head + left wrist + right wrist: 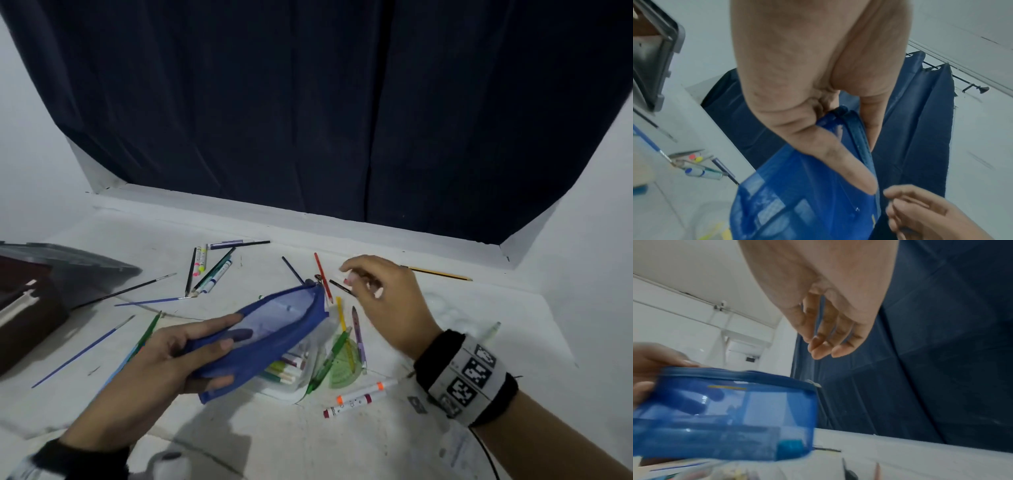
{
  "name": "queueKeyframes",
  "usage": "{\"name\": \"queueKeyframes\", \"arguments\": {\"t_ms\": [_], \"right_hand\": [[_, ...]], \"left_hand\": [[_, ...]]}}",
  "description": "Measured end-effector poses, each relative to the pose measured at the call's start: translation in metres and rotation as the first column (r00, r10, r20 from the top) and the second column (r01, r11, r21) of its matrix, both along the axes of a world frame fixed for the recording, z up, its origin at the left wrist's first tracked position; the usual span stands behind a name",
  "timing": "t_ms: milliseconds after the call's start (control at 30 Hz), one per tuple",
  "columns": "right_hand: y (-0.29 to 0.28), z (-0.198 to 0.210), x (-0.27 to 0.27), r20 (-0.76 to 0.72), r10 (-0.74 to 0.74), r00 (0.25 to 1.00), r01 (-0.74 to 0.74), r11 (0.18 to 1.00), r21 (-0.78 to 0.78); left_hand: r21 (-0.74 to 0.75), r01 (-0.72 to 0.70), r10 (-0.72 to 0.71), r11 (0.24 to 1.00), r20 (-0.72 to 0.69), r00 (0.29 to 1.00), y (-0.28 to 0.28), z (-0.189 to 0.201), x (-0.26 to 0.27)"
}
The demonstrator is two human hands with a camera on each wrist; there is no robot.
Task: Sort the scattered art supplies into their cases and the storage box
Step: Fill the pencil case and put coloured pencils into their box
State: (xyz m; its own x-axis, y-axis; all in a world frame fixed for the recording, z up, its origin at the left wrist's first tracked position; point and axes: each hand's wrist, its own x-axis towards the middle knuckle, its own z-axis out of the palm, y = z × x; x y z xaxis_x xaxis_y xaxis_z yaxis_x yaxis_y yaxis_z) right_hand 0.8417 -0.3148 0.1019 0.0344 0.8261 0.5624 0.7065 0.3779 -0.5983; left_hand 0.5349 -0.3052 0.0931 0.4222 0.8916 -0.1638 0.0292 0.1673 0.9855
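Black wristbands on both bare forearms — right wristband [467, 377] with a grey strip of black-and-white square markers.

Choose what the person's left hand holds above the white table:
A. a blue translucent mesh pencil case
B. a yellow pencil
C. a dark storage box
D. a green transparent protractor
A: the left hand grips the blue translucent mesh pencil case, thumb on top and fingers showing through the mesh, while the right hand hovers empty beside its zipper end.

Dim, cool indoor light. The head view bows strongly at its edges; soft shadows fall toward the desk's [342, 445] near edge. Both wrist views are motion-blurred and soft.
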Motion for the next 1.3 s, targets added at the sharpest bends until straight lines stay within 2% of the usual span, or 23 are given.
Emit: {"name": "queueKeyframes", "arguments": {"t_ms": [67,167,267,367,467,667,900,967,1033,1100,1233,1300], "right_hand": [[0.011,-0.014,0.016,0.08,-0.068,0.995,0.083,0.976,-0.203],[0.021,-0.045,0.026,0.303,0.014,0.953,0.158,0.83,-0.535],[0.024,-0.072,0.024,0.428,0.101,0.898,0.243,0.696,-0.676],[0.03,-0.084,0.02,0.4,0.128,0.907,0.25,0.601,-0.759],[0.037,-0.086,0.018,0.32,0.05,0.946,0.244,0.543,-0.804],[0.041,-0.085,0.014,0.233,-0.035,0.972,0.226,0.412,-0.883],[0.037,-0.085,0.009,0.262,-0.049,0.964,0.256,0.436,-0.863],[0.034,-0.081,0.009,0.34,-0.011,0.94,0.306,0.466,-0.83],[0.03,-0.079,0.01,0.467,0.024,0.884,0.383,0.535,-0.753],[0.025,-0.079,0.01,0.532,0.042,0.846,0.413,0.58,-0.702],[0.018,-0.079,0.007,0.538,0.104,0.836,0.407,0.54,-0.737],[0.017,-0.075,0.006,0.517,0.034,0.856,0.399,0.591,-0.701]], "left_hand": [[0.05,-0.035,0.035,0.998,0.002,0.999,0.001,0.002,-0.008],[0.082,-0.073,0.072,0.994,0.012,0.997,0.002,0.004,-0.014],[0.102,-0.088,0.088,0.991,0.004,0.996,0.0,0.005,-0.016],[0.131,-0.094,0.096,0.987,-0.011,0.995,-0.004,0.004,-0.014],[0.11,-0.12,0.122,0.987,-0.007,0.993,-0.008,0.0,-0.008],[0.079,-0.123,0.128,0.989,-0.061,0.99,-0.016,-0.004,0.002],[0.104,-0.133,0.141,0.986,-0.074,0.987,-0.018,0.0,0.005],[0.103,-0.134,0.143,0.986,-0.08,0.987,-0.019,0.0,0.004],[0.098,-0.14,0.149,0.985,-0.086,0.985,-0.02,-0.001,0.003],[0.092,-0.141,0.149,0.986,-0.089,0.985,-0.021,-0.002,0.002],[0.083,-0.126,0.133,0.989,-0.092,0.987,-0.023,-0.004,0.003],[0.08,-0.121,0.128,0.989,-0.088,0.988,-0.023,-0.004,0.005]]}}
